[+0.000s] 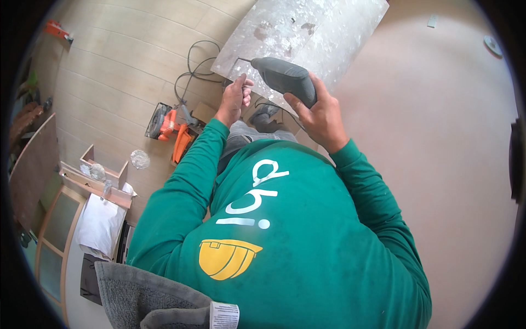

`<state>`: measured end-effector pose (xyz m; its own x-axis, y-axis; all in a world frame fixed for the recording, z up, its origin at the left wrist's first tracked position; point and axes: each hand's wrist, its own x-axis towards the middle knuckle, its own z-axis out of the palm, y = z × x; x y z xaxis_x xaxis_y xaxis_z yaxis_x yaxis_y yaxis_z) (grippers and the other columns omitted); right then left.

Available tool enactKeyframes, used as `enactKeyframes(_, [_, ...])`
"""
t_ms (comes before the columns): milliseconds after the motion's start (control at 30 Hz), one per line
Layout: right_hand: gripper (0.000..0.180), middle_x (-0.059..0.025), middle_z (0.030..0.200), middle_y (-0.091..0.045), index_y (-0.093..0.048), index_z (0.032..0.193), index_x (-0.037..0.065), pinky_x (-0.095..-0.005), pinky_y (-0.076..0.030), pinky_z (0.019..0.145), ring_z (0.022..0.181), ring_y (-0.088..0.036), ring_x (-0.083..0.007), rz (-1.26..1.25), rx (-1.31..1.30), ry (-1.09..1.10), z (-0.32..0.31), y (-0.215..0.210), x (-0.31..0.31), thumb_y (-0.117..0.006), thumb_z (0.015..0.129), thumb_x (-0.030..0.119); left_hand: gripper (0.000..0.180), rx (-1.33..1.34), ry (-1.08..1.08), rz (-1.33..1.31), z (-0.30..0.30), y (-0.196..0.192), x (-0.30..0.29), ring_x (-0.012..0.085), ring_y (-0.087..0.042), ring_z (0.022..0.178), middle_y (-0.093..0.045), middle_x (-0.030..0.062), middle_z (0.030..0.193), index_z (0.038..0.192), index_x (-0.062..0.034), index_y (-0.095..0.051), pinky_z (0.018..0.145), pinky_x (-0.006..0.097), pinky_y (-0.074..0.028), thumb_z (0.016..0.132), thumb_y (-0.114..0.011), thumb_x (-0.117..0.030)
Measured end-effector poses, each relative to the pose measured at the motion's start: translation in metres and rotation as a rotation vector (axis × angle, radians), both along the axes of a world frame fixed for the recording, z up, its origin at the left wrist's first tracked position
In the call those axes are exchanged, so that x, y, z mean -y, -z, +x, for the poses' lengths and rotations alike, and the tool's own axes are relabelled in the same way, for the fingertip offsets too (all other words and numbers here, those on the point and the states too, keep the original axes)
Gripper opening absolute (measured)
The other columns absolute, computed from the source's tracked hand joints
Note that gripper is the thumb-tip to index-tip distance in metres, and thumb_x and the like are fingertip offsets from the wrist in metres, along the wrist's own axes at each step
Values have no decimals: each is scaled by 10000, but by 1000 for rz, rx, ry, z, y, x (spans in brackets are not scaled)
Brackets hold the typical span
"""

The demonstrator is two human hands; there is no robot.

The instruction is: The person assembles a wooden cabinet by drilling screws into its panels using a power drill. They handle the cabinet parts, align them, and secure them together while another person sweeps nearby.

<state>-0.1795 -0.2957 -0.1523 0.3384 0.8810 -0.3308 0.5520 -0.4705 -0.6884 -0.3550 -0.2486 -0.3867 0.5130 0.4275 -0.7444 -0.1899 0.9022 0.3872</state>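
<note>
The right hand (pixel 320 118) is closed around the handle of a dark grey power drill (pixel 285 77). The fingers wrap the grip from the right side, and the body of the drill goes up and to the left from the hand. A thin drill bit (pixel 244 60) comes out of the front of the drill and its tip touches the lower left corner of a grey metal sheet (pixel 307 30). This sheet has many white spots and scratches, and it lies just above both hands.

The left hand (pixel 235 98) is to the left of the drill, very near the bit. Its fingers are curled together as if they pinch something small, but I cannot tell what is between them. The hand seems to touch the edge of the sheet, just under the bit.

A black cable (pixel 192 66) makes loops on the pale wooden floor (pixel 120 66), up and to the left of the left hand. Lower to the left of this hand, an orange and black power tool (pixel 164 123) lies on the floor. Farther left from it there is a small wooden box (pixel 101 167) and a clear plastic bag (pixel 139 159) beside it.

Both arms are in green long sleeves (pixel 181 186). A grey towel (pixel 142 299) lies near the bottom edge, below the left elbow.
</note>
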Motion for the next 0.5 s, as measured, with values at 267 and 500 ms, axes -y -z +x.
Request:
enactKeyframes(267, [665,-325,1080,-699,-486,1435,14,-493,-568,828,1009,-696,-481,-74,66,-41,-16,-7,-8,-777,903,285,506,184,-83,-135,24,-39,-19,74,-290,550,-282,-71,665,1018,-131,-621,507,257,-282,1006,-548,-632])
enactKeyframes(500, [650,-320,1062,-701,-471,1448,33,-498,-567,817,983,-695,-490,-31,61,-102,-17,-4,-9,-759,919,279,415,134,-223,-345,42,-83,-37,72,-367,556,-552,-62,690,915,-181,-617,537,227,-350,1031,-547,-573])
